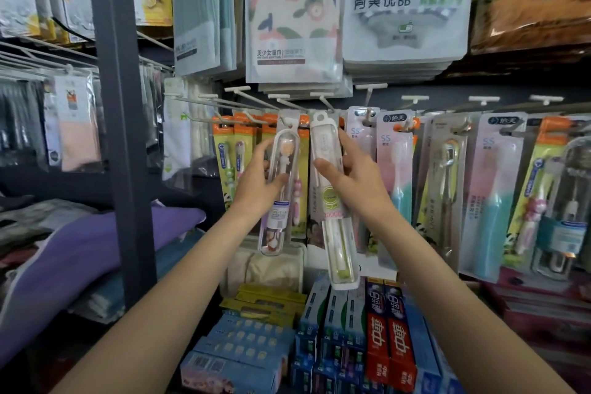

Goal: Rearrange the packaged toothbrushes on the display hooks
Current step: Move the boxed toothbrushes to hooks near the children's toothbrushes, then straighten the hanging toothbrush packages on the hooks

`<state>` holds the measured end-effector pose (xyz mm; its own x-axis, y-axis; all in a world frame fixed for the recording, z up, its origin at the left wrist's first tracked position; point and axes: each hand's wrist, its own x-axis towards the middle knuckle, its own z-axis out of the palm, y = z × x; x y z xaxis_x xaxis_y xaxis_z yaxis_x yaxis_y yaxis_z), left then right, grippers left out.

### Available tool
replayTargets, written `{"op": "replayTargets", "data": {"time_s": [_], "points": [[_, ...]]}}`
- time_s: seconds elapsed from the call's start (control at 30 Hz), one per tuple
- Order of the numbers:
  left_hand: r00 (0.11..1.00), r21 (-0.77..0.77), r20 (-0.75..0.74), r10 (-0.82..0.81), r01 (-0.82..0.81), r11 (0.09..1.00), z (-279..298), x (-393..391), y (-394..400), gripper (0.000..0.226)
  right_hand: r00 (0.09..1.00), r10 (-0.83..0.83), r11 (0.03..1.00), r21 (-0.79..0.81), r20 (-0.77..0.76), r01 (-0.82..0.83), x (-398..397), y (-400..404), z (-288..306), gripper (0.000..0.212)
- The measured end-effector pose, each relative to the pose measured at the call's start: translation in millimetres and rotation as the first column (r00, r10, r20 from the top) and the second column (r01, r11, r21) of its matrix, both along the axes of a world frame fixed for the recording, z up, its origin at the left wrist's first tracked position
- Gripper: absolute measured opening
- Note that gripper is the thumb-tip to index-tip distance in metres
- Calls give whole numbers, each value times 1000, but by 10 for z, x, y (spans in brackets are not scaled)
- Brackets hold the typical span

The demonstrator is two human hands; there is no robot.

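Note:
My left hand (256,182) grips a clear toothbrush case (278,211) holding a child's brush with an orange figure on top; the case's top sits at a white hook (287,121). My right hand (355,182) holds a longer white toothbrush case (337,233) with a green-tipped brush inside, thumb on its front, its hang tab at the neighbouring hook (323,112). Behind both hang yellow-and-orange carded toothbrushes (225,169). To the right hang pink-and-teal toothbrush packs (396,182) and further carded brushes (537,189).
Bath towel packs (406,9) hang above the hooks. Toothpaste boxes (387,339) and blue boxes (243,342) are stacked below. A dark metal post (121,125) stands left, with folded purple fabric (96,240) beside it. Several bare hook arms (243,102) jut out.

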<state>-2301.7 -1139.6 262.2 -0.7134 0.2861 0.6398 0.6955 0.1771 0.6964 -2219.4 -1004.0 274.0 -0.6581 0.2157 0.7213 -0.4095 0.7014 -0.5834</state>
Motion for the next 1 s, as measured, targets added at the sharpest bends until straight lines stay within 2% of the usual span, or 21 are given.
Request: {"op": "replayTargets", "data": {"time_s": [0.17,0.27,0.33,0.4,0.47,0.53,0.63,0.7,0.8,0.93,1.0], "points": [[997,-3,62,-54,55,998,30,-7,-38,64,997,-56,998,21,52,54,35,30,45,68],[994,11,74,-80,80,997,30,-13,-50,64,996,23,995,-98,89,-14,77,27,52,47],[994,12,65,-84,83,996,24,-17,-48,64,991,65,987,-154,117,-46,78,27,37,41],[997,4,50,-61,61,998,16,-21,-35,63,989,-3,997,-76,147,14,44,32,14,45],[1000,8,0,19,-19,1000,-12,4,-8,59,976,-165,984,87,144,153,63,43,-15,46],[982,69,-91,164,-158,985,-69,75,20,53,948,-318,931,179,-27,318,182,93,-48,35],[917,219,-256,305,-252,942,-122,246,101,40,818,-440,869,54,-370,492,476,295,-103,21],[906,236,-342,248,-172,956,-119,376,238,35,755,-510,835,-28,-413,549,587,468,-126,20],[934,155,-355,40,17,988,-86,596,562,34,810,-512,844,11,-286,537,588,609,-136,26],[969,-9,-141,-202,202,979,-39,771,942,34,895,-415,907,6,-166,422,613,624,-145,24],[967,12,-25,-253,253,967,-19,759,1027,23,922,-369,928,8,-114,373,639,647,-180,22]]}}
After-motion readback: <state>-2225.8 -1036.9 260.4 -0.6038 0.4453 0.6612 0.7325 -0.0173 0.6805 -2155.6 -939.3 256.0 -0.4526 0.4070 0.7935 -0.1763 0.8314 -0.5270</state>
